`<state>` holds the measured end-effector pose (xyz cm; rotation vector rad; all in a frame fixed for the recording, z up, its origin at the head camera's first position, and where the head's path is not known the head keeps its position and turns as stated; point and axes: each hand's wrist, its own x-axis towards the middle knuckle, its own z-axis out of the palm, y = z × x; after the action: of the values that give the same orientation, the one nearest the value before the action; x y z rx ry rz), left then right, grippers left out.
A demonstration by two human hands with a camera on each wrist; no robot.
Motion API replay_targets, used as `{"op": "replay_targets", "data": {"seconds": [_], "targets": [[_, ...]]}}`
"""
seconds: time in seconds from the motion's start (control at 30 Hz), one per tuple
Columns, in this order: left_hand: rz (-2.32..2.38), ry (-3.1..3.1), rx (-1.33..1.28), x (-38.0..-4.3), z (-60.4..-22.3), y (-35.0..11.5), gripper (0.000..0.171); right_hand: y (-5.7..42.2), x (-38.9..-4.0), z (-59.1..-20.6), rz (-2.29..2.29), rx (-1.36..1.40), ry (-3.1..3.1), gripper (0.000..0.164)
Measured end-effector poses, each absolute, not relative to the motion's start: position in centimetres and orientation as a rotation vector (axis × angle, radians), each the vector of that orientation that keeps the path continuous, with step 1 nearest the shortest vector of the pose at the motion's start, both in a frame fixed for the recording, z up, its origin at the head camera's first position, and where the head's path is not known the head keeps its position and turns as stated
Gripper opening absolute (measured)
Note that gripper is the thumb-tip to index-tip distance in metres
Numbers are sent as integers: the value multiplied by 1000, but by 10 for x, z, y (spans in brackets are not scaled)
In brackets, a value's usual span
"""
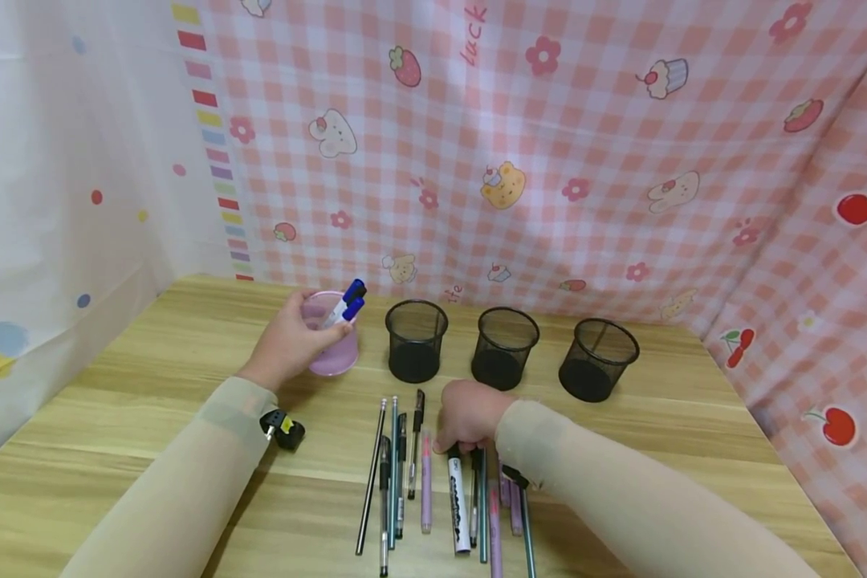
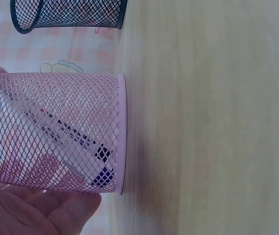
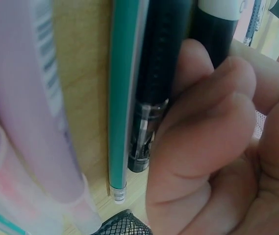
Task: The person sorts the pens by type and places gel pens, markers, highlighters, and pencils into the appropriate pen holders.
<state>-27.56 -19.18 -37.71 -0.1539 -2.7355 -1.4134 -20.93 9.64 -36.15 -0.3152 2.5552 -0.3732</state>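
My left hand holds a pink mesh pen cup round its side, at the left of the row of cups. Two blue-capped markers lean inside it, and their lower ends show through the mesh in the left wrist view. Over the pens, my right hand pinches the black-capped end of a white marker. That marker lies among the pens, its white barrel pointing toward me. Beside the right fingers in the right wrist view are a black gel pen and a green pencil.
Three black mesh cups stand in a row right of the pink one. Several pencils, gel pens and purple highlighters lie side by side on the wooden table. A checked cloth hangs behind.
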Motion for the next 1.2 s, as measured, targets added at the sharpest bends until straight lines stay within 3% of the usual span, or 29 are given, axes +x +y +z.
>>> {"op": "replay_targets", "data": {"seconds": [0.6, 0.83, 1.07, 1.2], "targets": [[-1430, -2726, -152, -274, -378, -193, 106, 96, -203, -363, -366, -333, 2610, 41], [-1431, -2712, -154, -276, -378, -192, 105, 103, -199, -358, -405, -474, 2679, 50], [-1413, -2719, -164, -277, -378, -193, 105, 106, -198, -347, -530, -429, 2748, 20], [-1404, -2727, -147, -277, -378, -193, 105, 108, -200, -340, -589, -394, 2782, 14]]}}
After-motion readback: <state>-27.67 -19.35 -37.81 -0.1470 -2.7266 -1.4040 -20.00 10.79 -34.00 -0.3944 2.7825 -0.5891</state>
